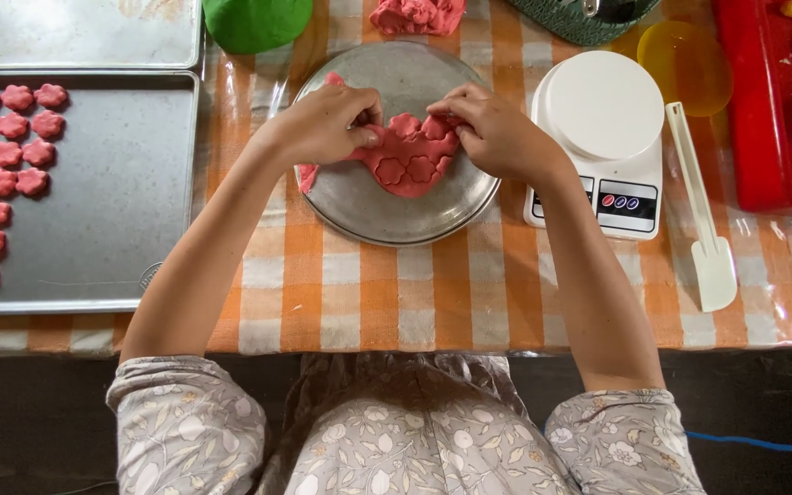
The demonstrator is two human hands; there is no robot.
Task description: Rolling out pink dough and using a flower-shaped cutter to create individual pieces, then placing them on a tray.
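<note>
A flat sheet of pink dough point(410, 165) with flower shapes cut into it lies on a round metal plate point(368, 211). My left hand point(327, 124) grips the sheet's left side, fingers pinched on the dough. At the sheet's upper right edge, my right hand point(497, 133) is also pinched on it. Both hands lift or pull the dough just above the plate.
A metal baking tray point(112, 202) at left holds several pink flower-shaped dough pieces point(6, 137). A second tray point(80, 32) sits behind it. A green dough ball point(254, 20), pink dough lump point(414, 14), white kitchen scale point(602, 137), white spatula point(703, 220), yellow lid point(685, 64) and red bin point(772, 101) surround the plate.
</note>
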